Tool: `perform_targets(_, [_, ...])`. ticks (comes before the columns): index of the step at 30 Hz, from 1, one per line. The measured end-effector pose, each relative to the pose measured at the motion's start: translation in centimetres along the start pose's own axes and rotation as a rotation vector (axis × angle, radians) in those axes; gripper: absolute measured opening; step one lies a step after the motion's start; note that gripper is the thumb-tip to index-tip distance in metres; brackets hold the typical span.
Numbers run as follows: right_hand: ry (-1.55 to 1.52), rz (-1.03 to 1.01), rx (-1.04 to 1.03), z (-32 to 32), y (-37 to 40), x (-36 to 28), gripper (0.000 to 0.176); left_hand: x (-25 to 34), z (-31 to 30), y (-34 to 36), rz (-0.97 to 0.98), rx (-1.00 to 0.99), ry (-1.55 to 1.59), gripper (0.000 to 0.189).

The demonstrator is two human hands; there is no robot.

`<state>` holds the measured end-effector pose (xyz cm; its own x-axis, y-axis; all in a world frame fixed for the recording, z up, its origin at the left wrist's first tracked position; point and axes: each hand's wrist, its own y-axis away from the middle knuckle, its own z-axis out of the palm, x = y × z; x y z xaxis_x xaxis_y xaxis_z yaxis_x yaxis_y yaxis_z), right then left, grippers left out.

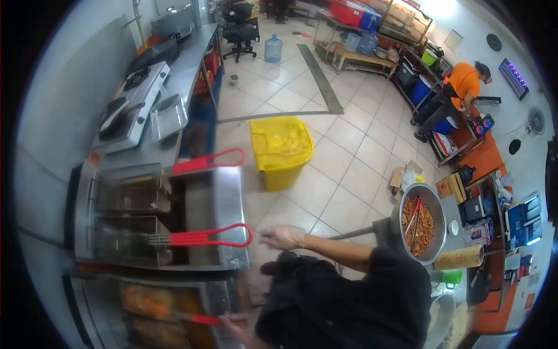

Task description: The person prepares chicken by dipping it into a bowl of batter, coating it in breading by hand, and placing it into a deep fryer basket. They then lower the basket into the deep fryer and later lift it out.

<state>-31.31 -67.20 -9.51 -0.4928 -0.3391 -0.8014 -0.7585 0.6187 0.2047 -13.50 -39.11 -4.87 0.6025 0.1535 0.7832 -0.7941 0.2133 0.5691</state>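
Note:
My left hand (235, 323) is at the bottom, closed round the red handle (203, 319) of a fryer basket. Orange-brown food (148, 302) lies at the far end of that handle, blurred, in the lower fryer. Higher up, my right hand (282, 237), in a clear glove, hangs in the air with loosely bent fingers and nothing visible in it. Just beside it, apart from it, is the looped red handle (218, 235) of a wire basket (131, 232). Another basket (133, 195) with a red handle sits above that one.
A yellow bin (282, 145) stands on the tiled floor. Behind me, a large metal bowl (436, 232) holds brown food and red-handled tongs. A burner stove (133, 104) and metal tray (169, 118) are upper left. A person in orange (464, 81) bends at far shelves.

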Motion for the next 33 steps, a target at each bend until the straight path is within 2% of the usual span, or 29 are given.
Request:
perform_targets(3, [-0.003, 0.092, -0.077, 0.3, 0.5, 0.1, 0.029, 2.3, -4.7, -6.5, 0.192, -0.308, -0.094, 0.036])
perform_targets(4, [0.053, 0.000, -0.088, 1.1, 0.5, 1.0, 0.029, 1.8, -5.4, -5.5, 0.196, -0.280, -0.094, 0.036])
perform_targets(5, [0.125, -0.107, -0.074, 0.6, -0.5, 1.6, 0.029, 0.0, -4.2, -4.8, 0.426, -0.352, -0.112, 0.035])
perform_targets(6, [0.136, -0.124, -0.066, -0.3, -0.9, 0.8, 0.029, -1.1, -3.0, -4.2, 0.655, -0.430, -0.134, 0.034])
perform_targets(7, [0.088, -0.019, -0.054, -0.6, -0.6, 0.1, 0.029, -1.4, -2.8, -3.9, -0.169, -0.058, 0.003, 0.031])
perform_targets(8, [0.033, 0.093, -0.047, -0.6, -0.3, -0.5, 0.029, -1.5, -3.4, -4.6, -0.166, -0.060, 0.001, 0.031])
perform_targets(10, [-0.002, 0.053, -0.053, -0.5, -0.8, 0.4, 0.031, -2.2, -5.3, -6.3, -0.095, -0.215, -0.083, 0.030])
perform_targets(11, [0.013, 0.050, -0.055, -0.2, -1.1, 0.5, 0.032, 0.1, -4.2, -5.0, 0.051, -0.142, 0.001, 0.028])
perform_targets(12, [0.029, 0.047, -0.062, -0.1, -1.0, 0.4, 0.033, 1.1, -5.2, -4.4, 0.044, -0.120, 0.003, 0.028])
perform_targets(13, [0.041, 0.111, -0.091, 0.0, -1.3, 0.2, 0.033, 2.2, -5.9, -4.5, -0.073, -0.192, 0.244, 0.026])
perform_targets(14, [0.047, 0.092, -0.095, -0.4, -1.5, -0.2, 0.033, 2.8, -6.0, -4.9, -0.180, -0.278, 0.493, 0.024])
perform_targets(15, [0.038, 0.086, -0.069, -0.6, -1.4, -0.9, 0.032, -3.2, -8.1, -7.0, 0.095, -0.312, 0.123, 0.024])
perform_targets(16, [0.028, 0.087, -0.042, -0.8, -1.4, -1.5, 0.031, -3.0, -5.8, -5.8, 0.108, -0.311, 0.128, 0.024])
perform_targets(18, [0.033, 0.100, -0.049, -1.2, -1.3, -2.4, 0.029, -1.6, -0.6, -2.6, -0.356, 0.016, 0.109, 0.024])
perform_targets(19, [0.049, 0.113, -0.048, -1.6, -1.3, -2.8, 0.029, -1.3, -1.9, -4.4, -0.266, -0.163, 0.111, 0.024])
perform_targets(20, [0.055, 0.122, -0.061, -2.0, -0.9, -3.3, 0.029, 0.2, -2.7, -4.5, -0.278, -0.152, 0.116, 0.024])
perform_targets(22, [0.042, 0.174, -0.086, -2.4, -1.0, -4.3, 0.026, 4.3, -3.8, -3.7, -0.151, -0.232, 0.404, 0.024])
perform_targets(23, [0.047, 0.160, -0.082, -2.3, -1.2, -3.4, 0.026, 1.6, -5.2, -5.4, -0.233, -0.183, 0.438, 0.025])
perform_targets(24, [0.068, 0.082, -0.023, -1.5, -1.1, -1.7, 0.026, -0.5, -4.3, -5.8, -0.219, -0.186, 0.441, 0.025])
perform_targets(26, [0.079, 0.002, 0.029, -0.7, -1.5, -0.9, 0.025, -4.1, -2.1, -4.6, -0.342, 0.036, 0.121, 0.026])
perform_targets(27, [0.075, 0.117, -0.055, -1.2, -1.5, -1.4, 0.028, -3.3, -0.6, -3.9, -0.238, 0.033, 0.150, 0.026])
perform_targets(28, [0.078, 0.229, -0.145, -1.7, -1.6, -1.6, 0.033, -1.1, -0.5, -3.1, -0.244, 0.046, 0.156, 0.026])
perform_targets(30, [0.098, 0.251, -0.194, -1.3, -1.1, -1.3, 0.036, 8.0, -0.1, 0.3, -0.196, -0.284, 0.064, 0.023])
perform_targets(31, [0.072, 0.233, -0.171, -1.1, -0.9, -1.3, 0.036, 5.5, -2.5, -1.7, -0.084, -0.288, 0.215, 0.018])
perform_targets(32, [0.047, 0.206, -0.139, -1.2, -1.3, -1.3, 0.037, 2.4, -2.1, -2.5, -0.070, -0.290, 0.224, 0.018])
perform_targets(33, [0.094, 0.173, -0.171, -1.3, -1.5, -0.9, 0.037, -1.3, -1.2, -2.3, -0.051, -0.127, 0.121, 0.017])
